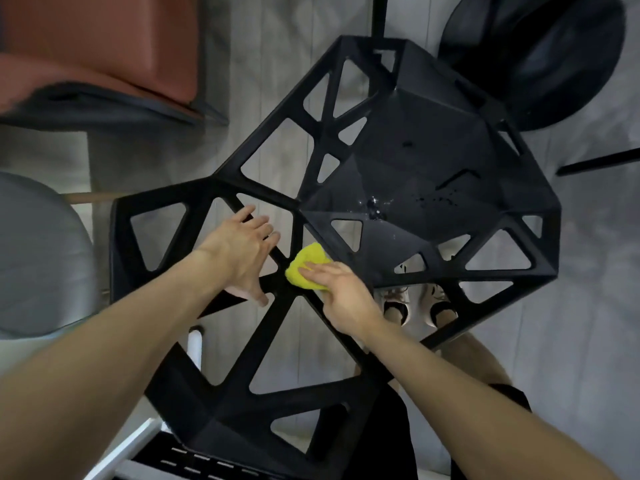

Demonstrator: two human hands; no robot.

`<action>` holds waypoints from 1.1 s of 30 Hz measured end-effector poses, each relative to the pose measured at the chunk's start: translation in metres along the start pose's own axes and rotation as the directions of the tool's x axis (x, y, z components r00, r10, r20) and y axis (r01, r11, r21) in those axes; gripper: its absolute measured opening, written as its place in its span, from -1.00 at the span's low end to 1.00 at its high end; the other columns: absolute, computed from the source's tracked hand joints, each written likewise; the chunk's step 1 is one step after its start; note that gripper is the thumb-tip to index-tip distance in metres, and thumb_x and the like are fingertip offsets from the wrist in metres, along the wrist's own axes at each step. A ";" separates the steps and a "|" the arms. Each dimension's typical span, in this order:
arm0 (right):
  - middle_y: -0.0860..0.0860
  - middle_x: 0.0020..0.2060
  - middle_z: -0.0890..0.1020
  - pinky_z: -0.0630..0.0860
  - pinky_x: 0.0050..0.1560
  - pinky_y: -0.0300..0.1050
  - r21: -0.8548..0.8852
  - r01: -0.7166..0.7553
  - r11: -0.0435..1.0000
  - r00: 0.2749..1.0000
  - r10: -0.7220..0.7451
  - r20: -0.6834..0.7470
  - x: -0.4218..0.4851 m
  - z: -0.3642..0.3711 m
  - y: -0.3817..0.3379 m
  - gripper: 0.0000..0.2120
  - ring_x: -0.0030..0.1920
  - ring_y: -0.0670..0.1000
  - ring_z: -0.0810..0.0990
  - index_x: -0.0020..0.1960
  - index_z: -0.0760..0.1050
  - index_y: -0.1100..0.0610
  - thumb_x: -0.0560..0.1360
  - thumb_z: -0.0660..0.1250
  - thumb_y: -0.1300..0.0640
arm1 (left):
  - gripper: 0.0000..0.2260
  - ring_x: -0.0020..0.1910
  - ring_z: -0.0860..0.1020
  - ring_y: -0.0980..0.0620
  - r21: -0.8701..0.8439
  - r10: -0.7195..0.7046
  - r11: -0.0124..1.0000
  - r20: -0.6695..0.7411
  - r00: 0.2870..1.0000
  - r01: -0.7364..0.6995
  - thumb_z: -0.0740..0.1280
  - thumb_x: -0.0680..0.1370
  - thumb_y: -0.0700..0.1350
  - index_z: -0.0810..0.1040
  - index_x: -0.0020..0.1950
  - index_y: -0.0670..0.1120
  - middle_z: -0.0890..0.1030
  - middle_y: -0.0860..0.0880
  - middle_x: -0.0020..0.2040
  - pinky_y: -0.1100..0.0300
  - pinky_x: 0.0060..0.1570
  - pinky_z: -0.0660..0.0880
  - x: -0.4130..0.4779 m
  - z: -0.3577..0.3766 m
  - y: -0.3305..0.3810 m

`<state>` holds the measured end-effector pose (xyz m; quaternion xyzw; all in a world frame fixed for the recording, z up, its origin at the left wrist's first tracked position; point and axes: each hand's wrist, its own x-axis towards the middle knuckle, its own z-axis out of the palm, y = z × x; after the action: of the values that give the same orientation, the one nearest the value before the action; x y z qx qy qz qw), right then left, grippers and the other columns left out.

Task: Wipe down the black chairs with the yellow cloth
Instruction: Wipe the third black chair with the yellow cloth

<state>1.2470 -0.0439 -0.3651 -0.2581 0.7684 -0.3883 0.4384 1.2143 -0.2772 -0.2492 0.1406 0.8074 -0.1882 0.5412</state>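
Black chair [398, 150] is being wiped mid-lattice: yellow cloth [308, 265] is pressed under the flat-fingered right hand [341, 292] (frame steadied by the splayed left hand [242, 254]); neighbouring struts should be covered next.

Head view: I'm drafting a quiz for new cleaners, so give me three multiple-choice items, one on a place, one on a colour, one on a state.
1. Where is the yellow cloth?
A. On the floor.
B. On a strut of the black chair, under the right hand.
C. In a bucket.

2. What colour is the cushion at the upper left?
A. Red-brown.
B. Green.
C. White.

3. How is the left hand?
A. Clenched in a fist.
B. Pinching the cloth.
C. Open, fingers spread on the chair's frame.

Answers: 1 B, the right hand presses the cloth against a strut; 2 A, its surface shows red-brown; 3 C, its fingers lie straight across the black struts.
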 end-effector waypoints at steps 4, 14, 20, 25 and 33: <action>-0.04 0.55 0.44 0.16 0.59 -0.23 -0.051 -0.082 0.995 0.996 0.083 0.021 -0.006 -0.010 0.034 -0.37 0.52 0.06 0.36 0.54 0.47 0.03 0.57 0.22 0.47 | 0.17 0.56 0.37 -0.13 -0.006 0.050 0.999 -0.092 0.994 -0.051 0.09 0.27 0.69 0.37 0.65 -0.09 0.47 -0.08 0.54 -0.16 0.70 0.01 0.003 0.007 -0.002; -0.06 0.58 0.41 0.17 0.59 -0.16 -0.150 -0.174 0.973 0.982 0.182 0.048 -0.005 -0.014 0.040 -0.34 0.52 0.12 0.34 0.57 0.43 -0.02 0.56 0.24 0.44 | 0.05 0.41 0.48 -0.08 -0.040 0.056 0.997 -0.168 0.984 -0.064 0.19 0.28 0.69 0.53 0.49 -0.04 0.57 -0.02 0.39 -0.05 0.61 0.24 0.004 0.002 0.002; -0.07 0.53 0.48 0.23 0.54 -0.18 -0.007 0.056 0.998 0.998 -0.056 0.034 -0.013 0.003 0.017 -0.31 0.45 0.09 0.40 0.52 0.50 -0.03 0.51 0.28 0.50 | 0.08 0.43 0.47 -0.07 -0.031 0.043 0.998 -0.166 0.985 -0.049 0.19 0.26 0.70 0.51 0.52 -0.03 0.56 -0.02 0.41 -0.05 0.60 0.25 0.002 0.002 0.001; 0.09 0.45 0.46 0.33 0.55 -0.03 -0.147 -0.375 0.915 0.919 0.388 0.070 0.005 -0.028 0.040 -0.43 0.38 0.16 0.49 0.52 0.49 -0.12 0.58 0.34 0.28 | 0.13 0.50 0.43 -0.11 -0.020 0.031 0.999 -0.154 0.988 -0.035 0.18 0.25 0.72 0.48 0.57 -0.03 0.53 -0.05 0.48 -0.09 0.64 0.21 0.004 0.000 0.001; 0.09 0.51 0.43 0.35 0.56 0.03 -0.133 -0.376 0.917 0.913 0.391 0.118 -0.005 -0.040 0.038 -0.40 0.45 0.17 0.46 0.51 0.51 -0.14 0.57 0.30 0.33 | 0.15 0.52 0.42 -0.11 -0.052 0.002 0.999 -0.176 0.984 -0.011 0.18 0.22 0.73 0.49 0.57 -0.02 0.54 -0.03 0.49 -0.10 0.65 0.20 0.002 0.002 0.003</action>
<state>1.2121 -0.0040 -0.3811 -0.1523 0.7906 -0.2334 0.5453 1.2162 -0.2749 -0.2522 0.1450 0.8563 -0.1520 0.4719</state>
